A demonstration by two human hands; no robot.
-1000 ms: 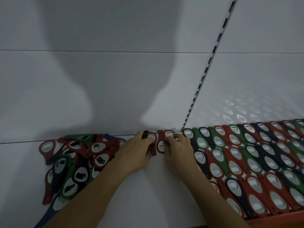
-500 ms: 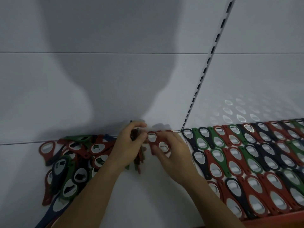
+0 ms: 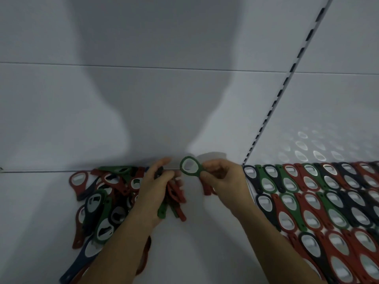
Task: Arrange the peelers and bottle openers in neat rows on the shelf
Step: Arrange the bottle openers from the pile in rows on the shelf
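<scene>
Item, green bottle opener (image 3: 197,172): pinched by its handle in your right hand (image 3: 223,179) and raised off the shelf (image 3: 194,247), where a second ago both hands pressed openers flat by the back wall. Item, bunch of red and green openers (image 3: 175,198): gripped in your left hand (image 3: 155,189), handles hanging. Reading: you seem to be drawing singles from the bunch for the neat rows (image 3: 317,201); the loose pile (image 3: 98,201) remains unsorted.

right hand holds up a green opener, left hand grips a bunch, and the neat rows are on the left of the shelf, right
Not quite. The head view shows the neat rows on the right of the shelf; a loose pile lies on the left. The right hand does hold up a green opener and the left hand grips a bunch.
</scene>
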